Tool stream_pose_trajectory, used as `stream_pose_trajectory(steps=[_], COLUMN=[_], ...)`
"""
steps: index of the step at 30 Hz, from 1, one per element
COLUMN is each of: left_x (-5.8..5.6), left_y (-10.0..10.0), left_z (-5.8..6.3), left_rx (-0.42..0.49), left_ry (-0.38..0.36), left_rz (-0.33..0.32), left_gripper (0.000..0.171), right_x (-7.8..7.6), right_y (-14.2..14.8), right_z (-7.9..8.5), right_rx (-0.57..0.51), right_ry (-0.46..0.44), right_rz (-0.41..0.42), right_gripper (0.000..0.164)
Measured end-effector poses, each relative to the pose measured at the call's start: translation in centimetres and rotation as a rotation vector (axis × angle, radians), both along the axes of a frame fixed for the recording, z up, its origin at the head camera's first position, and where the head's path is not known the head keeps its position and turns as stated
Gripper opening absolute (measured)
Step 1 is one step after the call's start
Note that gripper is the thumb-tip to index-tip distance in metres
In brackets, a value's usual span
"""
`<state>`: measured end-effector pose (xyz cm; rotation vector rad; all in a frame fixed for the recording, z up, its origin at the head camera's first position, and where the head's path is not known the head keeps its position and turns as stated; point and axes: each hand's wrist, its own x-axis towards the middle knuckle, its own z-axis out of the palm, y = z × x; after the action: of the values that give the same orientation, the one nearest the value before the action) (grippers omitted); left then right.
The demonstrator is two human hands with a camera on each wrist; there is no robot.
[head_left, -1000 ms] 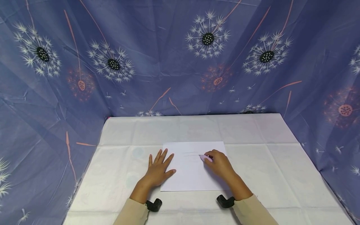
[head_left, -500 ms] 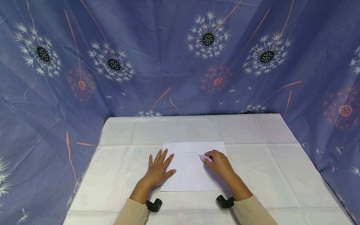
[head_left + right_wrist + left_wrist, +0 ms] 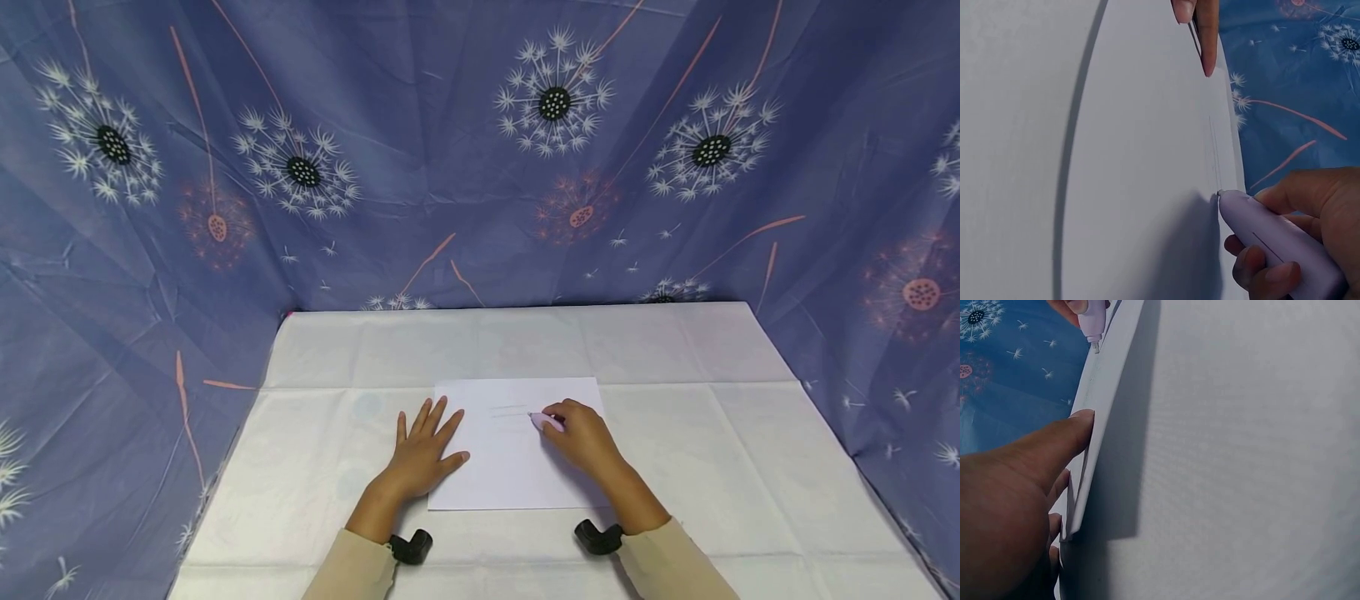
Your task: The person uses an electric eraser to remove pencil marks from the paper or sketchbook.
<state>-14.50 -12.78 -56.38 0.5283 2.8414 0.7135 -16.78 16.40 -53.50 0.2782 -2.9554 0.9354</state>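
A white sheet of paper (image 3: 495, 475) lies on the cloth-covered table, with a few faint thin pencil lines (image 3: 510, 411) in its upper middle. My left hand (image 3: 420, 458) rests with fingers spread on the sheet's left edge; in the left wrist view its thumb (image 3: 1075, 431) presses the paper. My right hand (image 3: 588, 437) grips a thick lavender pen-shaped tool that looks like an electric eraser (image 3: 546, 422). Its narrow tip meets the paper at the right end of the lines. In the right wrist view, thumb and fingers curl round the eraser (image 3: 1279, 244).
White cloth with fold creases covers the table (image 3: 675, 483). Behind and at both sides hangs a blue curtain (image 3: 427, 167) with a dandelion print. Black bands with bulky parts, left (image 3: 411, 547) and right (image 3: 598, 537), sit at both wrists by the beige sleeves.
The right hand and the eraser have shifted slightly left along the lines. The left hand and the paper stay in place.
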Motion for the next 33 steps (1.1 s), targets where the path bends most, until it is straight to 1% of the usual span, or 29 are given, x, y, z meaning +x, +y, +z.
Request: stream_pose_trajectory(steps=[4,11,18,23,29,33], left_x=[0.05,-0.03,-0.01,0.01,0.04,0.03], left_y=[0.0,-0.02,0.0,-0.02,-0.01,-0.03], left_z=[0.08,0.08,0.1,0.12,0.3,0.31], left_rx=[0.002,0.001,0.004,0.005,0.009,0.012], left_ry=[0.005,-0.002,0.0,0.003,0.003,0.002], left_rz=[-0.002,-0.001,-0.003,-0.001,-0.003,-0.004], left_gripper=[0.068,0.069,0.068,0.068,0.068,0.068], right_x=[0.02,0.02,-0.01,0.02,0.01,0.02], right_y=[-0.22,0.01,-0.25,-0.65,-0.7,-0.76], right_z=[0.02,0.16,0.12,0.03,-0.03,0.07], right_rx=[-0.005,0.001,-0.013,-0.001,0.001,-0.001], right_ry=[-0.006,0.006,-0.005,0.005,0.012,0.003], right_rz=[0.009,-0.022,-0.002,0.008,-0.012,-0.001], right_gripper=[0.02,0.019,0.018,0.018,0.018,0.018])
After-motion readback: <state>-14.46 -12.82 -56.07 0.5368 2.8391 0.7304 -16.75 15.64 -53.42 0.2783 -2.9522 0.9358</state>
